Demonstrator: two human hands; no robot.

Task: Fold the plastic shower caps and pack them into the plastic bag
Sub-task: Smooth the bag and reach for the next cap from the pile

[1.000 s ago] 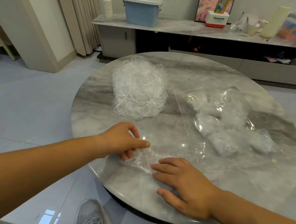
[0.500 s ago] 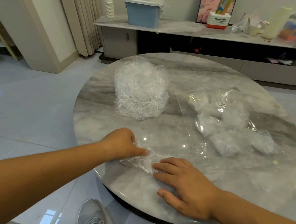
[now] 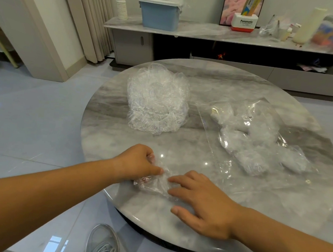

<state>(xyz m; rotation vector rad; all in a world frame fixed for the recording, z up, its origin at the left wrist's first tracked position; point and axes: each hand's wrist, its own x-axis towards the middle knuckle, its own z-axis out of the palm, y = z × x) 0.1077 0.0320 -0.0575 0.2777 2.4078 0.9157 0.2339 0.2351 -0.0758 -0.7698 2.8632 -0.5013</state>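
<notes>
We judge the job to be roughly midway. The plastic bag [image 3: 269, 120] lies flat on the right of the bench [image 3: 213, 78] with several folded caps [image 3: 238, 144] already inside it. A loose heap of unfolded caps [image 3: 157, 100] sits on the far left of the bench, so a good deal remains. One shower cap [image 3: 154, 183] is being worked at the near edge, crumpled small between our two hands and apart from the bag (whose mouth we cannot place with any certainty through the clear film). Its fold looks unfinished to us, and it has yet to go into the bag. The left grip [image 3: 138, 163] comes in from the near left with the forearm low. Its fingers are curled over the far-left part of the cap and the thumb lies along the film, so it is closed on the plastic and gathering it. The right grip [image 3: 203, 204] reaches in from the near right, palm down and fingers straight and spread. The fingertips press the cap's right side onto the bench, and this hand holds nothing. We expect the remaining work to be flattening this cap, sliding it in, then repeating for the heap.
</notes>
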